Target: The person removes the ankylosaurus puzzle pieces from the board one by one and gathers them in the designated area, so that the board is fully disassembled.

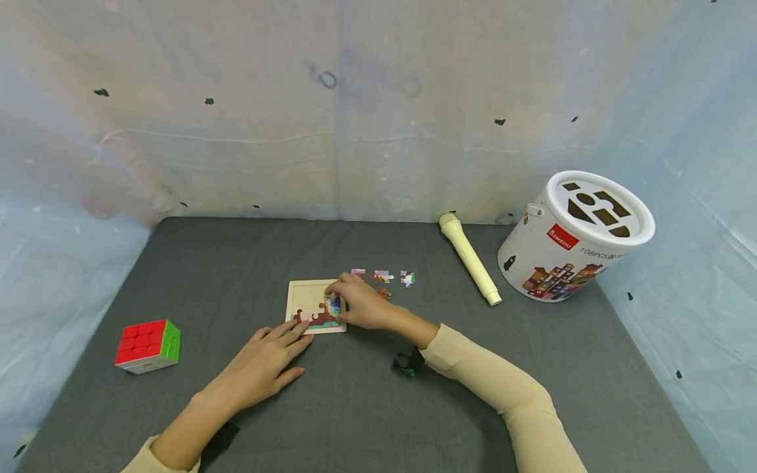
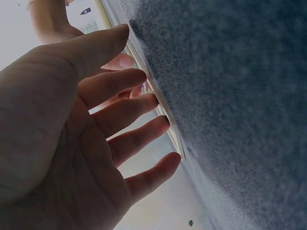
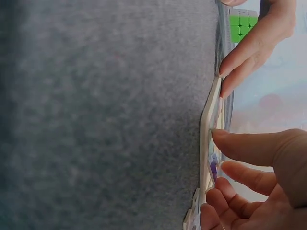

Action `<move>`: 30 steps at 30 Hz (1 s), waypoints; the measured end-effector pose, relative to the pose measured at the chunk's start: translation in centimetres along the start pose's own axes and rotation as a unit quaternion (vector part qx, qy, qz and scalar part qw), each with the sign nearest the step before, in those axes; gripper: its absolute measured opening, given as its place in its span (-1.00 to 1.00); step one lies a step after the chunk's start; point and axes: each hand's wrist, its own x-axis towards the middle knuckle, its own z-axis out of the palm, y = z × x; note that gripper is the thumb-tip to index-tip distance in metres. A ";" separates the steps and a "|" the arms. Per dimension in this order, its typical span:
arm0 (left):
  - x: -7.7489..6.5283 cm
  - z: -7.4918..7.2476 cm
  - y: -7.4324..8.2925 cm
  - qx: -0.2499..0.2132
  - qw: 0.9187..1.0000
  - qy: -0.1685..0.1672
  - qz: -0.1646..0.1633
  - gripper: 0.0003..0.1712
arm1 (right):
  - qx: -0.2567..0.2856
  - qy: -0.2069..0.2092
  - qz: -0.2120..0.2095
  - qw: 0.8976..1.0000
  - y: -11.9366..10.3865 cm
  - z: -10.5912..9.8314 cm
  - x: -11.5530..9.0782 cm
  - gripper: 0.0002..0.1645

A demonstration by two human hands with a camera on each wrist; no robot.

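A light wooden puzzle tray (image 1: 306, 289) lies on the grey cloth, partly filled with brown, pink and green pieces along its lower and right side. My left hand (image 1: 269, 368) spreads its fingers and rests the fingertips on the tray's near left edge. Over the tray's right side is my right hand (image 1: 363, 305), its fingers bent. Among those fingers, a purple puzzle piece (image 3: 214, 167) stands tilted above the tray in the right wrist view. Several loose puzzle pieces (image 1: 383, 277) lie just beyond the right hand, one partly covered by it.
A red and green puzzle cube (image 1: 144, 345) sits at the left. Toward the back right lies a pale yellow tube with a wider head (image 1: 470, 259), beside a white bucket (image 1: 568, 249) with shaped holes in its lid. Pale sheeting (image 1: 378, 131) rises behind the table.
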 end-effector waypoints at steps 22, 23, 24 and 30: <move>0.1 -0.1 0.1 0.007 1.000 -0.005 -0.002 -0.32 | -0.030 -0.043 -0.030 0.998 -0.4 -0.4 1.2 -0.82; 0.1 -0.1 0.1 0.006 1.000 -0.005 -0.002 -0.33 | -0.032 -0.046 -0.030 0.998 -0.4 -0.4 1.2 -0.83; 0.1 -0.1 0.1 0.006 1.000 -0.005 -0.003 -0.33 | -0.035 -0.048 -0.030 0.998 -0.4 -0.4 1.2 -0.84; 0.0 0.0 0.0 0.005 1.000 -0.005 -0.002 -0.32 | -0.055 -0.056 -0.034 0.996 -0.4 -0.4 1.3 -0.83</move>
